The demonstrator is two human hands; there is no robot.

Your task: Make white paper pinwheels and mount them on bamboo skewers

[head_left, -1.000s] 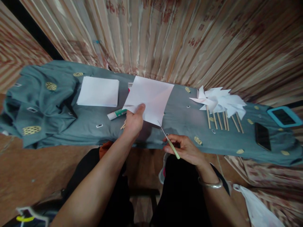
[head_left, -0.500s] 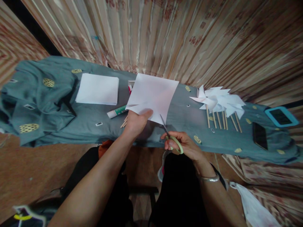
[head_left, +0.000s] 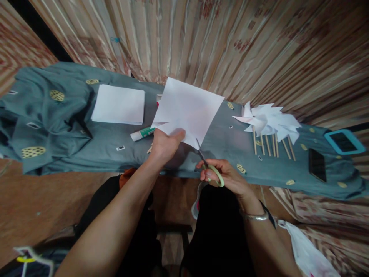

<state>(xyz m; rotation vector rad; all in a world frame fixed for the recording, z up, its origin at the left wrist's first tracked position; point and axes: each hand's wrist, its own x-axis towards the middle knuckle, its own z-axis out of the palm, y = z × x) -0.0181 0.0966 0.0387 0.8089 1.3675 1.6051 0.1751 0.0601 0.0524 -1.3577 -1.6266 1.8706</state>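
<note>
My left hand pinches the near edge of a white sheet of paper, thumb on top and the other fingers hidden beneath. The sheet is held up over the cloth, and a slit shows near its left corner. In my right hand is a pair of scissors with light green handles. Their blades point up and left, the tips at the paper's near right corner. A glue stick with a green label lies left of my left hand, and thin wooden sticks are mostly hidden beside it.
A stack of white paper lies on the grey-green cloth at left. Several paper pinwheels on sticks are at right, near a dark phone and a blue-framed device. A pleated curtain hangs behind.
The paper has turned and lifted slightly, its far right corner now further right. The scissors' tips have come to its near right corner. Both hands keep their hold.
</note>
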